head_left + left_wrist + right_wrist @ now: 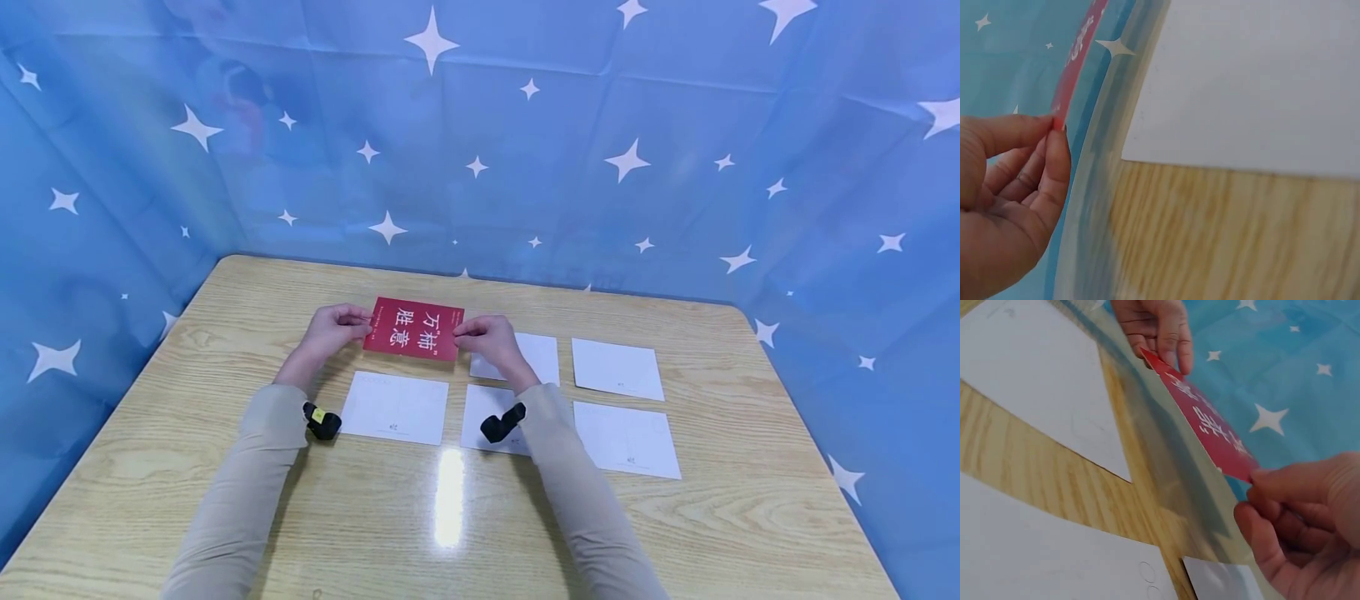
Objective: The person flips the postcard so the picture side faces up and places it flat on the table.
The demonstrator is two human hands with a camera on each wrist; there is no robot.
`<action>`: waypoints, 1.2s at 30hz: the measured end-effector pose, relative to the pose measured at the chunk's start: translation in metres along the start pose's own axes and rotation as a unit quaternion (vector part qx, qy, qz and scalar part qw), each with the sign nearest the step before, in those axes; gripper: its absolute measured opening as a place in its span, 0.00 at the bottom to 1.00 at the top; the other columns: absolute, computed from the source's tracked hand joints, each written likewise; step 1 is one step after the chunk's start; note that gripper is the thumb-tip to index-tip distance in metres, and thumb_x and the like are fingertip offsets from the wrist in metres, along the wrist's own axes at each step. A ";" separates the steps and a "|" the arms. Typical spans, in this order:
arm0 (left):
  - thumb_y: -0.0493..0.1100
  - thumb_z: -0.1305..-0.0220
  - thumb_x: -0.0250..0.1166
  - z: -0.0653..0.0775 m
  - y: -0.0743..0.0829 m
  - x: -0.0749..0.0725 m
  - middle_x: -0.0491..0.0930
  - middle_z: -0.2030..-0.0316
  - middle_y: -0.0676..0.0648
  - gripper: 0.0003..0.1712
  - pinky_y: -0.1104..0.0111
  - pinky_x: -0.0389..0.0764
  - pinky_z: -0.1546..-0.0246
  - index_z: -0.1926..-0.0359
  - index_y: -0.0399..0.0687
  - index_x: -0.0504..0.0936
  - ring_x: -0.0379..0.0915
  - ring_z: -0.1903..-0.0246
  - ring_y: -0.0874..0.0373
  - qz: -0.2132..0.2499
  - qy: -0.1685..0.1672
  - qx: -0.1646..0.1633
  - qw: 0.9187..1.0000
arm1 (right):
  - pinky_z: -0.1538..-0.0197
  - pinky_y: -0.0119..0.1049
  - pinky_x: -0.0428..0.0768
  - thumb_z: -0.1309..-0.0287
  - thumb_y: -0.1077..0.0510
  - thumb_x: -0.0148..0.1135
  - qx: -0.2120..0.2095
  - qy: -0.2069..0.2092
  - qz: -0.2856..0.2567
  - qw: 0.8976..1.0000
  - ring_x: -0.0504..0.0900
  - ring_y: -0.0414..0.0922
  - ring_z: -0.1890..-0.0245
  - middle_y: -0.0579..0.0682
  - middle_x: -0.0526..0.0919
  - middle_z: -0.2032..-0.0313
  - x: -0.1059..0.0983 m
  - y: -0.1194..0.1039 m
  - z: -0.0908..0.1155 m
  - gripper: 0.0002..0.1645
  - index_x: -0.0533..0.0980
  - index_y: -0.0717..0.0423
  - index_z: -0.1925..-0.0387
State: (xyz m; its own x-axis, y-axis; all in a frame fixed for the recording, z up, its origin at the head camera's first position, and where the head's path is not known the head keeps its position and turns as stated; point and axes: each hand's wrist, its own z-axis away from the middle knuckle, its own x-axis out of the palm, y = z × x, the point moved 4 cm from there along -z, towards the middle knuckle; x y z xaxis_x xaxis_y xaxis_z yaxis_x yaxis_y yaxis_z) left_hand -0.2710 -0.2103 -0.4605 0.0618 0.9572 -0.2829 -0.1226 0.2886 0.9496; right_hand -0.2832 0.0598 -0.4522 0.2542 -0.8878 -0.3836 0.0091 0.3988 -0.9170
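A red postcard (412, 330) with white Chinese characters is held above the far left part of the table, its lettering turned sideways in the head view. My left hand (332, 332) pinches its left edge between thumb and fingers. At the opposite edge, my right hand (491, 340) pinches the card the same way. In the left wrist view the red card (1077, 59) is seen nearly edge-on. Nearest to the hands, a white card (395, 407) lies just in front of the red one, and another white card (542, 354) is partly covered by my right hand.
More white cards lie in rows: one under the right wrist (480, 408), one at the far right (617, 368), one at the near right (628, 439). The wooden table (360, 525) meets a blue star-patterned curtain (525, 125) at its back and sides.
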 end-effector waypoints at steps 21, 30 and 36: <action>0.34 0.45 0.66 0.000 0.010 0.011 0.79 0.67 0.39 0.15 0.72 0.73 0.73 0.56 0.30 0.78 0.74 0.71 0.55 -0.159 0.035 -0.014 0.987 | 0.64 0.32 0.78 0.48 0.66 0.67 0.029 0.011 0.128 0.991 0.76 0.45 0.65 0.52 0.81 0.67 0.016 -0.014 0.003 0.02 0.83 0.62 0.70; 0.33 0.46 0.66 0.001 0.019 0.017 0.79 0.65 0.35 0.12 0.69 0.74 0.71 0.62 0.29 0.78 0.76 0.68 0.49 -0.212 0.045 -0.006 0.976 | 0.64 0.32 0.77 0.48 0.64 0.67 0.054 -0.006 0.199 0.979 0.75 0.45 0.64 0.52 0.81 0.66 0.022 -0.018 -0.002 0.03 0.82 0.61 0.74; 0.34 0.46 0.67 0.001 0.021 0.019 0.77 0.67 0.36 0.09 0.70 0.71 0.74 0.67 0.31 0.78 0.72 0.68 0.50 -0.229 0.044 -0.023 0.972 | 0.68 0.31 0.75 0.49 0.64 0.68 0.058 -0.025 0.226 0.972 0.75 0.44 0.71 0.50 0.81 0.72 0.023 -0.024 -0.002 0.06 0.80 0.61 0.78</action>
State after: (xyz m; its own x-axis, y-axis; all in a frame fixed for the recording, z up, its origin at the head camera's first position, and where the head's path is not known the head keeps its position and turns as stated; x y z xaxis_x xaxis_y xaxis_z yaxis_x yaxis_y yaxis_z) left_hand -0.2715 -0.1862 -0.4456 0.0356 0.7253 -0.6875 -0.1462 0.6843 0.7144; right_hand -0.2798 0.0299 -0.4394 0.3041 -0.6049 -0.7360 -0.0056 0.7714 -0.6363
